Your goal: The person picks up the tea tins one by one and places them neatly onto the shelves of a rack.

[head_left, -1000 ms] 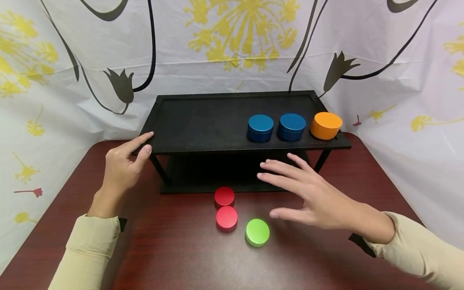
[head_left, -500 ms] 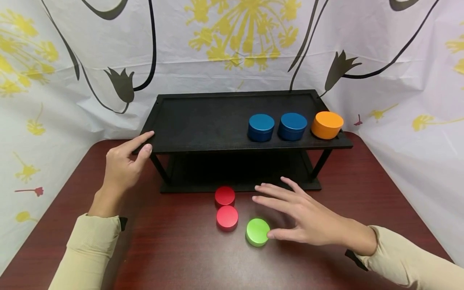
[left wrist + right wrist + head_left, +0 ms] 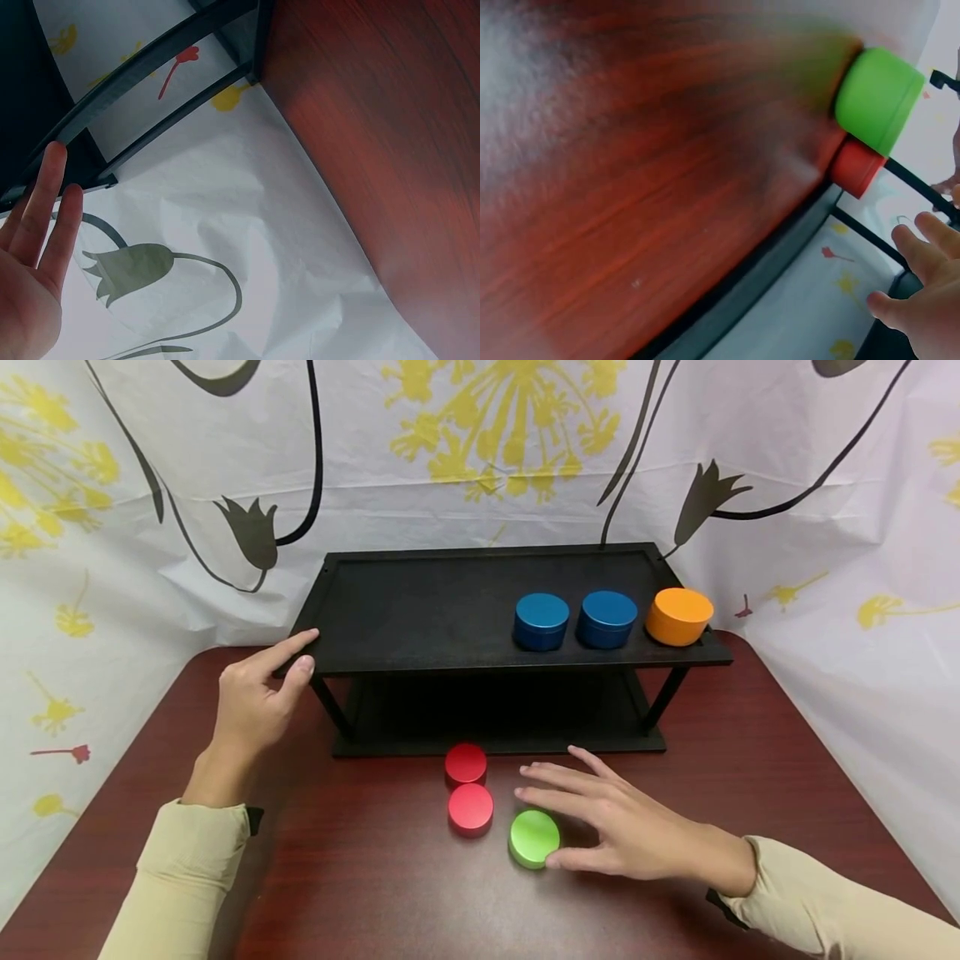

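In the head view a green round lidded tin (image 3: 534, 838) sits on the table. My right hand (image 3: 630, 831) spreads around its right side, thumb tip at its near edge and the other fingers stretched past its far side. Two red round tins (image 3: 471, 810) lie just left of the green one, nearly touching each other. My left hand (image 3: 255, 697) rests on the left front corner of the black shelf (image 3: 420, 610), and its extended fingers (image 3: 49, 187) show against the shelf edge in the left wrist view. The right wrist view shows the green tin beyond the right hand's fingers.
Two blue tins (image 3: 542, 622) and an orange tin (image 3: 678, 617) stand on the shelf's top, toward the right. The shelf has a lower board (image 3: 495, 745) behind the red tins. A patterned white cloth (image 3: 450, 510) hangs around the back and sides of the dark red table (image 3: 360, 877).
My right hand has come down and toward me from in front of the shelf to the green tin. The left hand and all the tins have stayed in place.
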The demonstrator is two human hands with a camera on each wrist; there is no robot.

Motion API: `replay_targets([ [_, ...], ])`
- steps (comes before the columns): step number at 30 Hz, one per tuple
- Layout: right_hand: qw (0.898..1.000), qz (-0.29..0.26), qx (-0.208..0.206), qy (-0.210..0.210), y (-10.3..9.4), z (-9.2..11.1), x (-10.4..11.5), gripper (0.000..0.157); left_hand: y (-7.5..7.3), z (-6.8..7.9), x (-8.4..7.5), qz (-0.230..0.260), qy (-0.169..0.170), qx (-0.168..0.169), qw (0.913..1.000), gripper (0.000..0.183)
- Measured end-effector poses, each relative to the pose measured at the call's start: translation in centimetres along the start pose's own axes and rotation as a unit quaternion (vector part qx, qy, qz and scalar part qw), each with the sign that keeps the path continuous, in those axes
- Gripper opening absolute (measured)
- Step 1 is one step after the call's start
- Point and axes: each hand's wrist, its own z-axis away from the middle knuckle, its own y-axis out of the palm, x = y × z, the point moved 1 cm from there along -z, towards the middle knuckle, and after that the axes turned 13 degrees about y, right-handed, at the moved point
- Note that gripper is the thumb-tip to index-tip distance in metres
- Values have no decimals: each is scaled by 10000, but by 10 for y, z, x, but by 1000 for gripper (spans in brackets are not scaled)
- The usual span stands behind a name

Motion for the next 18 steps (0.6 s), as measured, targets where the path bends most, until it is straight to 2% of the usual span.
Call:
replay_targets([
  [6, 9999, -23, 102, 62, 9, 0, -2, 62, 0, 1, 0, -7, 0, 15, 10000, 32],
  [18, 9996, -74, 207, -149, 20, 0, -4, 61, 1, 1, 1, -27, -5, -36, 10000, 32],
])
